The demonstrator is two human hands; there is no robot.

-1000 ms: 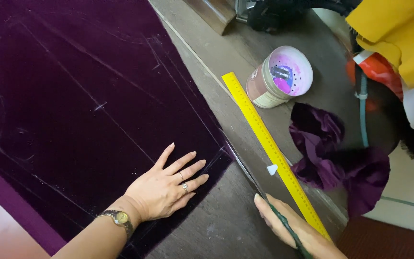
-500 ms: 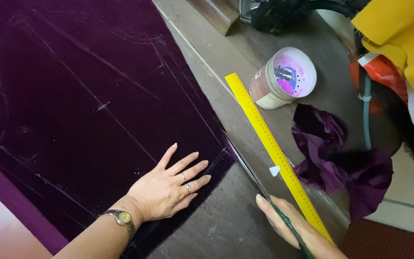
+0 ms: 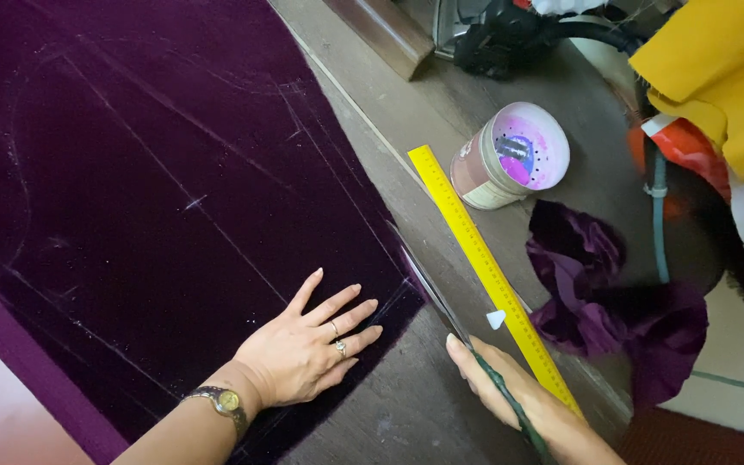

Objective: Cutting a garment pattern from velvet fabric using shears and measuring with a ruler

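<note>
The left hand (image 3: 303, 351) lies flat with its fingers (image 3: 350, 320) spread, pressing down the near corner of the dark purple velvet (image 3: 165, 198), close to its cut right edge. The right hand (image 3: 518, 400) is closed around the dark green handle of the scissors (image 3: 454, 319), whose long blades run along that cloth edge with the tips at the velvet; whether the blades are parted cannot be told. The velvet covers most of the worktable (image 3: 406, 413) on the left and is marked with pale chalk lines, straight and curved. Between its edge and the yellow ruler (image 3: 484, 258) a narrow strip of bare grey tabletop stays open, widening toward the near side. A small white piece of chalk (image 3: 495, 319) lies against the ruler. Just beyond the ruler's far end stands a round tin (image 3: 510, 159), its inside stained pink and purple with something dark in it. Crumpled purple scraps (image 3: 613, 319) lie right of the ruler, with yellow fabric (image 3: 725, 77) at the far right.
</note>
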